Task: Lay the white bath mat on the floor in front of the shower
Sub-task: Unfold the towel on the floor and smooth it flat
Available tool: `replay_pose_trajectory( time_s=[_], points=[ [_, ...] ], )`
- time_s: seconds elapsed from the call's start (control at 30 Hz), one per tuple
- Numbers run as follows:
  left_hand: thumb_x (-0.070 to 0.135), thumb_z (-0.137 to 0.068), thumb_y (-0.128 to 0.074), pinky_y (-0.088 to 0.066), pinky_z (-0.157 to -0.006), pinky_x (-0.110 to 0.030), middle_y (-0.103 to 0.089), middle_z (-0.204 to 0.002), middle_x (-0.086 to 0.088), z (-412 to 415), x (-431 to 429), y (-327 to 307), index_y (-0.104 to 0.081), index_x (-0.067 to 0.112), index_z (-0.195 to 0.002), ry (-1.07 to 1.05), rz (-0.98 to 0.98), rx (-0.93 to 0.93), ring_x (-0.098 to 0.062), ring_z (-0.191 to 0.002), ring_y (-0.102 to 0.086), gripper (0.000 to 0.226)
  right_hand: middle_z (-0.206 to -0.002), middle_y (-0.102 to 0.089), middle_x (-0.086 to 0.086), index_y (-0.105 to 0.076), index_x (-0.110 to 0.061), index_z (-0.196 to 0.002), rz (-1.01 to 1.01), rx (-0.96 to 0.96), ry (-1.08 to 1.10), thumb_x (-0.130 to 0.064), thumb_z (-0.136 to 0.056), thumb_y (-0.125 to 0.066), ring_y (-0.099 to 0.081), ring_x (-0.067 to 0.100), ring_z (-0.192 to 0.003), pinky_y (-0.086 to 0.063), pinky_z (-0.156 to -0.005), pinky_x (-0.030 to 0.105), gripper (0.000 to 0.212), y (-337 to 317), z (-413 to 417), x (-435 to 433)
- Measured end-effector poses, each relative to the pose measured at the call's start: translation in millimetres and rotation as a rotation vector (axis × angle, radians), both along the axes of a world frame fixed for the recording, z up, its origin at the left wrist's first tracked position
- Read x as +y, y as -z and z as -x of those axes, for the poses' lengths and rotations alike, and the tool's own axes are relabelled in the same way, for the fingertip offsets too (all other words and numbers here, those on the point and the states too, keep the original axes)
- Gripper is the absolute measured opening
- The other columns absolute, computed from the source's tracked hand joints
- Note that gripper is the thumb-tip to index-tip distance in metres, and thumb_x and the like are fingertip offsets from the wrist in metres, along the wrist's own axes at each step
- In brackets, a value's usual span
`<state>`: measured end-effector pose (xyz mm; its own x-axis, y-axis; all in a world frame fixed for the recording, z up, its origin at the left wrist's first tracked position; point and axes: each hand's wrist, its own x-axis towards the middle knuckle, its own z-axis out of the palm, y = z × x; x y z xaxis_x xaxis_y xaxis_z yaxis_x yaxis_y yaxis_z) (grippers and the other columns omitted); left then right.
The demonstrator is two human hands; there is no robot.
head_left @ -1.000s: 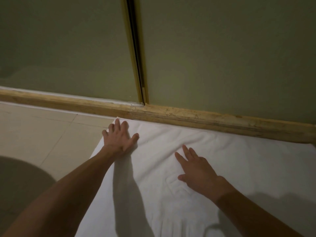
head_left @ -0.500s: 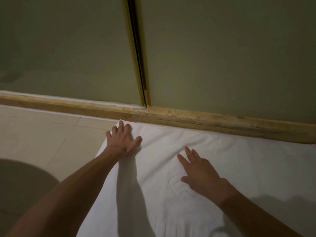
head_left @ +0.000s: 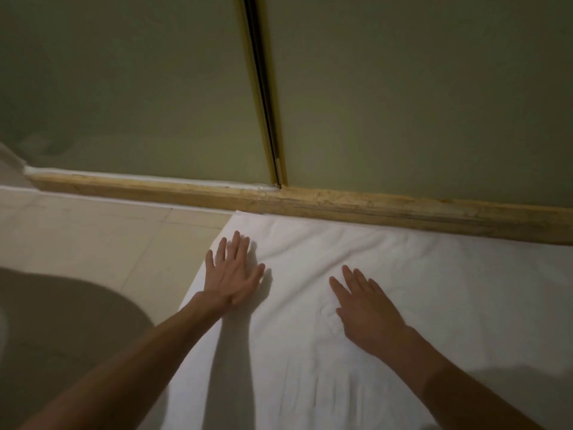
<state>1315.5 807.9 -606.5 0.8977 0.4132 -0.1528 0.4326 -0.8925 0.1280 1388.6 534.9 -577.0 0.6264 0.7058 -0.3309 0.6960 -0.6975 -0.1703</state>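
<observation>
Dim bathroom light, and pale floor tiles (head_left: 102, 240) stretch out on the left side of the sill (head_left: 356, 206), that worn wooden strip running along the base of the frosted shower doors (head_left: 418, 97). Two door panels meet at a brass-coloured frame (head_left: 263, 97) that drops straight down onto the sill. And the mat (head_left: 449, 293) is down, white and spread on the floor, its far edge lying right against the sill, touching it along the length in view. Its far-left corner sits just below the point where the frame meets the sill, and its left edge runs back toward the camera across the tiles. A few soft creases show in the cloth between the two hands. Left hand (head_left: 231, 277) is flat, palm down, fingers spread wide, pressing on the mat near that corner, just short of the sill, gripping nothing. Right hand (head_left: 369, 311) is also flat and open, fingers together and angled toward the sill, resting on the mat's middle, well apart from the left, holding nothing either. Both bare forearms reach in from the bottom, throwing dark shadows across the white cloth. A broad rounded shadow (head_left: 62, 336) covers the tiles at lower left, well back from the sill.
</observation>
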Motion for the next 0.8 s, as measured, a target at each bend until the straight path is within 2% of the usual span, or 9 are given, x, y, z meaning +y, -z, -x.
replay_pose_trajectory(
  time_s=[0.1,0.23,0.37,0.47,0.63,0.8],
  points=[
    [0.07,-0.084,-0.01,-0.001,-0.117,-0.052,0.01,-0.163,0.0,41,-10,-2,-0.005,0.023,-0.155,0.011,-0.006,0.0,-0.025,-0.149,0.007,0.085,-0.16,0.003,0.013,-0.008,-0.017,-0.152,-0.036,-0.009,-0.005,-0.036,-0.1,-0.031,0.0,0.028,-0.148,-0.006,-0.118,0.041,0.059,2,21,1],
    [0.058,-0.096,-0.027,-0.001,-0.118,-0.051,0.009,-0.163,-0.004,84,-24,-5,-0.003,0.02,-0.155,-0.03,0.007,0.027,-0.027,-0.149,0.007,0.075,-0.16,0.002,0.014,-0.009,-0.016,-0.152,-0.058,0.006,-0.065,-0.04,-0.099,-0.033,0.0,0.027,-0.148,-0.005,-0.119,0.04,0.063,-2,53,7],
    [0.058,-0.092,-0.013,0.003,-0.119,-0.047,0.012,-0.162,-0.008,131,-43,-4,-0.003,0.017,-0.155,-0.127,0.019,-0.012,-0.027,-0.148,0.011,0.075,-0.16,0.005,0.012,-0.007,-0.018,-0.152,-0.088,0.003,-0.179,-0.046,-0.097,-0.036,0.005,0.026,-0.148,-0.001,-0.12,0.041,0.068,-5,87,17],
    [0.062,-0.093,0.001,0.013,-0.117,-0.045,0.023,-0.159,-0.007,178,-67,0,0.01,0.019,-0.153,-0.164,0.074,-0.039,-0.022,-0.144,0.026,0.074,-0.16,0.011,0.011,-0.002,-0.021,-0.152,-0.08,0.014,-0.262,-0.052,-0.095,-0.037,0.009,0.027,-0.147,0.001,-0.119,0.043,0.073,-2,111,21],
    [0.063,-0.097,-0.007,0.019,-0.106,-0.042,0.036,-0.154,0.002,236,-91,6,0.025,0.028,-0.148,-0.17,0.2,-0.032,-0.015,-0.141,0.033,0.07,-0.158,0.018,0.012,0.005,-0.023,-0.152,-0.029,0.049,-0.271,-0.058,-0.094,-0.034,0.016,0.03,-0.146,0.005,-0.117,0.046,0.078,15,138,13],
    [0.066,-0.095,-0.007,0.021,-0.102,-0.033,0.036,-0.154,0.01,241,-89,2,0.021,0.032,-0.149,-0.186,0.248,-0.06,-0.002,-0.139,0.032,0.07,-0.158,0.02,0.011,0.005,-0.025,-0.152,-0.029,0.056,-0.261,-0.06,-0.093,-0.033,0.017,0.028,-0.145,0.005,-0.117,0.045,0.078,17,136,10]
  ],
)
